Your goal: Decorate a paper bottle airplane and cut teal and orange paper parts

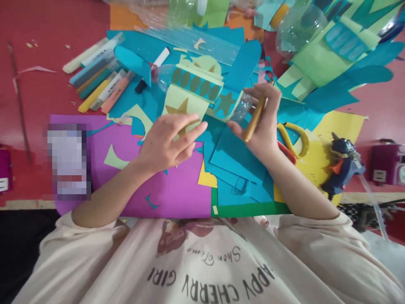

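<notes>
Paper-wrapped bottle (196,86) lies at mid-worktop (38,93), between my hands. Done: pale wrap on; gold ovals (186,83) and one gold star (225,104) show on blue panels; blue wing-shaped piece (245,61) sits on the far side. My left hand (167,141), fingers loosely extended, covers part of a second star (177,108) on the near flap (172,93); pinch cannot be told. My right hand (265,126) is curled round a gold marker (255,116), beside the bottle's clear base. Judged outstanding: that second star, completeness unconfirmed.
</notes>
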`<state>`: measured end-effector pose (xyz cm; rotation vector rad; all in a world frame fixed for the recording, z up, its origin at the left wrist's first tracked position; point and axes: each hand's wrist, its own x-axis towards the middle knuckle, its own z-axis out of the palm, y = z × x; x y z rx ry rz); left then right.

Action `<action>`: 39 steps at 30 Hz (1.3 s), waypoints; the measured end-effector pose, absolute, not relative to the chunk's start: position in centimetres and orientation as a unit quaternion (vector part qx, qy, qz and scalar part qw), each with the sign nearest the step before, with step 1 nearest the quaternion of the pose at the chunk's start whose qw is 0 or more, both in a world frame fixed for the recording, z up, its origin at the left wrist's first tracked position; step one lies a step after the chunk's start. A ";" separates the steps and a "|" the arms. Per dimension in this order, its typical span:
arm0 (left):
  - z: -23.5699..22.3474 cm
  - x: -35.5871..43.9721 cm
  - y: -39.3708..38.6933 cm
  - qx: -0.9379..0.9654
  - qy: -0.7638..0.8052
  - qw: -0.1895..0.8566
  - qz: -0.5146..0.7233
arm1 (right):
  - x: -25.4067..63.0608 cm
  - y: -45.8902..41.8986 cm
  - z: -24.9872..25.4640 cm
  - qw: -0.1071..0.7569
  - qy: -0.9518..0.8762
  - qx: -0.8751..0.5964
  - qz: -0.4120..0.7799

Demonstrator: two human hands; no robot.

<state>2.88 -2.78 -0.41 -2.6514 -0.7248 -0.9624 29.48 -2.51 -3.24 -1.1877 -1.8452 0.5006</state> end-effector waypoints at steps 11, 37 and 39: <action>-1.4 2.3 -3.2 -0.893 -0.369 -0.120 -0.228 | 26.3 -5.4 -2.1 0.402 -0.790 -0.452 0.104; -2.0 2.4 -1.4 -0.736 -0.453 -0.319 -0.389 | 27.9 -5.0 1.0 0.558 -0.731 -0.380 0.100; -1.9 2.5 -1.6 -0.752 -0.437 -0.344 -0.354 | 28.0 -5.0 1.0 0.522 -0.766 -0.363 0.093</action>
